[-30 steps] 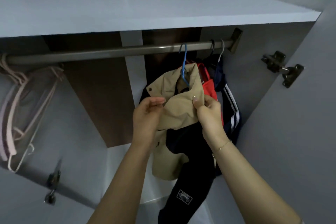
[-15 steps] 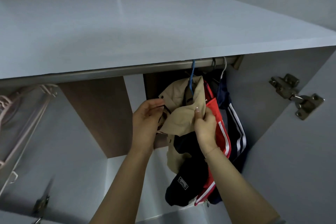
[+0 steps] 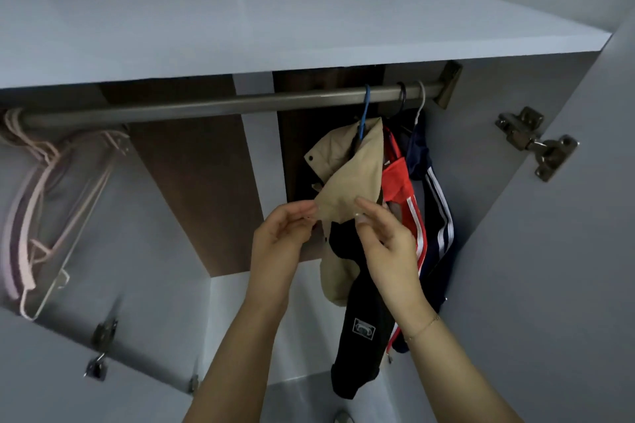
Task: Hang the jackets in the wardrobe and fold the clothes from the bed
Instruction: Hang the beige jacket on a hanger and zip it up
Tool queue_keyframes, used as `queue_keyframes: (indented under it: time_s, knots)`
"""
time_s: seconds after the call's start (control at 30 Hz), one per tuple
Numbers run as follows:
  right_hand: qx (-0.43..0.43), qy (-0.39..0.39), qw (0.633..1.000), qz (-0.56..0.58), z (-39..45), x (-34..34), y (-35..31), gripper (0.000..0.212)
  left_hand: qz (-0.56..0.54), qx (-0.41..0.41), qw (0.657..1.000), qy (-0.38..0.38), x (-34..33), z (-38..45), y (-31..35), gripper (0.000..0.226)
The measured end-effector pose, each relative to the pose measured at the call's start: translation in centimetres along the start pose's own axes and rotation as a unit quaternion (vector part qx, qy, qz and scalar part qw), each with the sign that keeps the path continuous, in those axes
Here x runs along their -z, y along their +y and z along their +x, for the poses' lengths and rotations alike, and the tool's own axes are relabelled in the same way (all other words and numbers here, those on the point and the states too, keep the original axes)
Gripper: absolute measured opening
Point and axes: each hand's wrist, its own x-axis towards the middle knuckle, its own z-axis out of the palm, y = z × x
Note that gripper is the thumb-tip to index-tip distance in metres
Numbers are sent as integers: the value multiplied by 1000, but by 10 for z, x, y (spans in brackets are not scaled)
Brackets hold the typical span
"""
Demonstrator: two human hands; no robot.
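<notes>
In the wardrobe, on the rail (image 3: 213,108): the beige jacket (image 3: 350,178) hangs from a blue hanger (image 3: 366,110).
Left hand (image 3: 280,237) pinches the collar's left tip, right hand (image 3: 386,237) pinches its lower edge; red jacket (image 3: 400,189) hangs just right.

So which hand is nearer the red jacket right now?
The right. The right hand pinches the beige jacket's collar directly beside the red jacket, nearly touching it. The left hand pinches the collar's far tip, further left.
</notes>
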Motion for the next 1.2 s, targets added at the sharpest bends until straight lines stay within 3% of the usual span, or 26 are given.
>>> queue_keyframes:
  time_s: [0.1,0.37,0.67,0.73,0.8,0.9,1.07,1.2]
  knots:
    - [-29,-102,993,60,-41,-4,-24,30,-31,6,999,26,24,-38,-2,31]
    - [-31,-276,960,41,-141,-30,-54,29,-23,16,989,145,91,-161,-1,36]
    - [-28,-488,872,33,-218,-28,-66,25,-7,-11,943,334,110,-301,4,38]
    - [-15,-519,853,54,-235,-18,-69,33,0,-20,925,379,99,-336,0,39]
    - [-2,-559,826,77,-253,-4,-68,38,5,-30,903,429,79,-375,-3,37]
    - [4,-626,774,92,-279,23,-63,24,15,-45,870,490,41,-433,-10,37]
    - [29,-720,683,118,-330,67,-69,26,12,-49,813,581,-23,-531,-19,38]
    - [39,-783,608,127,-391,95,-82,26,12,-55,749,660,-60,-611,-20,41]
